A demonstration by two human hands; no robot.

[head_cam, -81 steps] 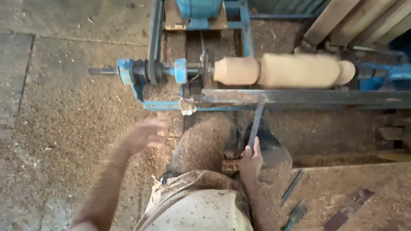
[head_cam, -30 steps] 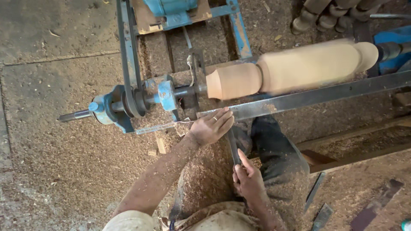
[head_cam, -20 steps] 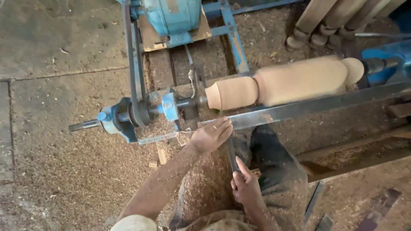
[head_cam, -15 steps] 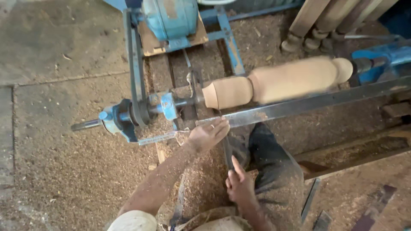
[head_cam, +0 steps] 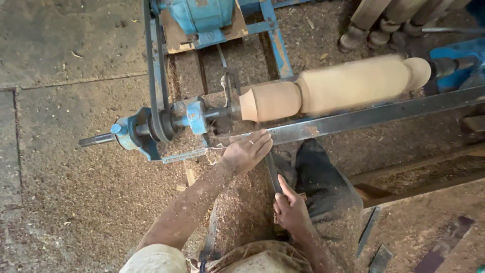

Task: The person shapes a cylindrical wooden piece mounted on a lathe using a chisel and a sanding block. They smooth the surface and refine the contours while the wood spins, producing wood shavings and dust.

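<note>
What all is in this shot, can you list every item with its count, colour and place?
Turned wood piece: one, tan, mounted on lathe, blurred.
Lathe frame: one, blue, centre left.
Motor: one, blue, top.
Tool rest bar: one, grey, below the wood.
Chisel: one, dark metal, between the hands.
Turned legs: several, brown, top right.
Sawdust: tan, across floor.
Left hand: on chisel at the bar.
Right hand: grip on chisel handle.

Metal rest bar blocks the turned wood from below; sawdust floor leftward lies open.
</note>
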